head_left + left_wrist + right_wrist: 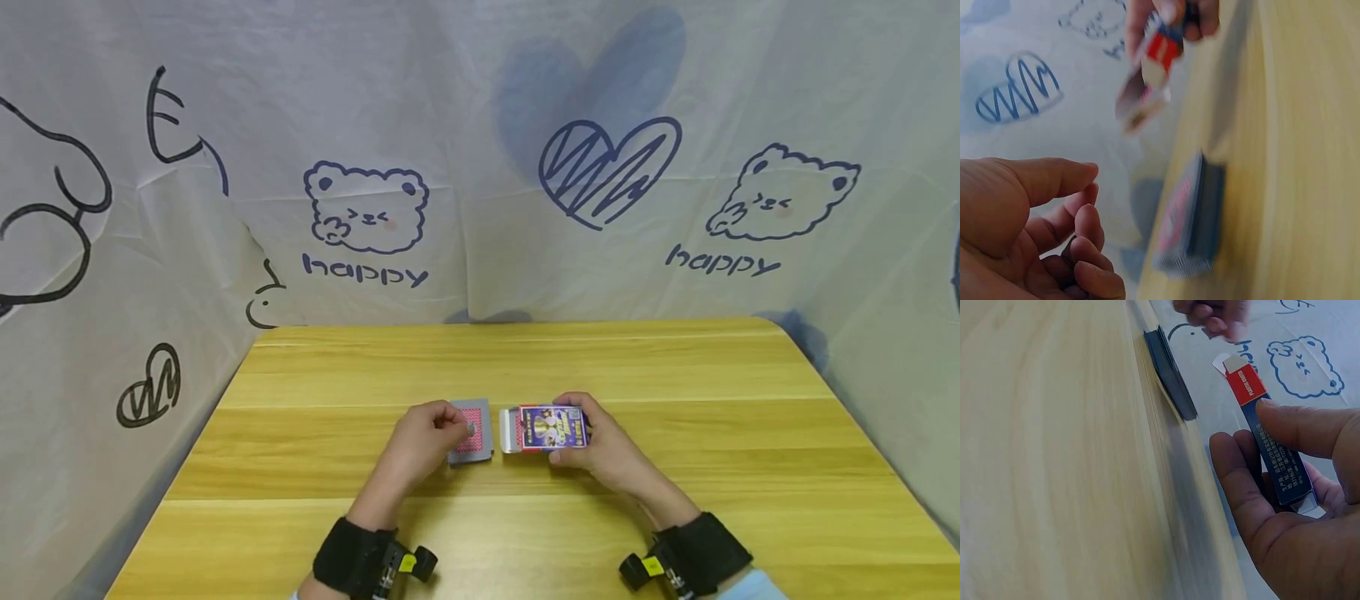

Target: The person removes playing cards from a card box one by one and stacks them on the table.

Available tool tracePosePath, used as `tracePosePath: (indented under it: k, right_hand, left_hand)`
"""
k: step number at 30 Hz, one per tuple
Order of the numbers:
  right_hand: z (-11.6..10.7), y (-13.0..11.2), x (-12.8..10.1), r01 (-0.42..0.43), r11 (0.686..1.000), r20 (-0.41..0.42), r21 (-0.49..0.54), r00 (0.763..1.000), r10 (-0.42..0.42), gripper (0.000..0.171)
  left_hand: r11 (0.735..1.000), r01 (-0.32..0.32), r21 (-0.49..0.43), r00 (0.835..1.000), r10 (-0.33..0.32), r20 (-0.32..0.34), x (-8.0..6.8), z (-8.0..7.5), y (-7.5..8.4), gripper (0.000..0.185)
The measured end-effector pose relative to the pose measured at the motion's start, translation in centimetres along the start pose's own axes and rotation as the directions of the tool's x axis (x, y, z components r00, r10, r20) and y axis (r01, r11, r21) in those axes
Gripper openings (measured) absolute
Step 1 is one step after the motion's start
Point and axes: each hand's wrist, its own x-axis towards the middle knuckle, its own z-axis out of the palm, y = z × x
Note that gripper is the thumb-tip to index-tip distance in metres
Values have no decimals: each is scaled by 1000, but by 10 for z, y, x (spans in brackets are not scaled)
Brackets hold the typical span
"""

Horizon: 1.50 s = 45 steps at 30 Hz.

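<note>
My right hand (600, 442) grips a blue and red card box (553, 427) between thumb and fingers, held over the table. The box's open end, with its pale flap (507, 430) out, faces left, and a red-patterned card back shows just inside. To its left, a stack of playing cards (477, 450) with a red-patterned back lies on the table; its dark side (1169, 375) shows in the right wrist view. My left hand (1029, 231) is beside and above the stack, thumb and fingertip together, other fingers curled, nothing visible between them. In the head view it overlaps the stack's left part.
The wooden table (480, 533) has light yellow grain and rounded far corners. White cloth (480, 100) with drawn bears and hearts hangs behind it and at both sides. Black bands with small cameras (360, 558) sit on both wrists.
</note>
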Motion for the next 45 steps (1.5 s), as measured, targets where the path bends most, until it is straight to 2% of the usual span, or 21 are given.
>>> tracePosePath:
  k: [5,8,12,16,24,35,39,45]
  right_hand:
    - [4,-3,-1,12,1000,32,10,999,-12,77]
    - [6,-5,-3,16,1000,48,15,999,-17,76]
    - [8,-7,-4,17,1000,53,17,998,-18,75]
    - [9,-7,-4,21,999,63,27,998,-23,75]
    - [10,-7,-5,45,999,93,17,995,-46,76]
    - [12,-12,-8,54,999,136,-1,989,-54,77]
    - [11,-12,-8,61,998,136,-11,989,-59,77]
    - [11,-11,-8,72,997,134,4,988,-72,77]
  left_hand:
    - [995,-93,24,995,92,36,-5,11,14,14]
    - [991,-116,63,993,113,46,-5,17,16,13]
    - [991,-97,94,995,94,39,-5,24,13,12]
    - [995,-69,78,997,67,33,-4,25,9,16]
    - [999,-42,31,997,39,70,-4,26,6,26]
    - [999,-54,-8,996,54,75,-5,26,4,26]
    - [997,-60,-58,992,65,104,-4,24,3,28]
    - [984,-12,-180,990,37,136,-1,22,-1,26]
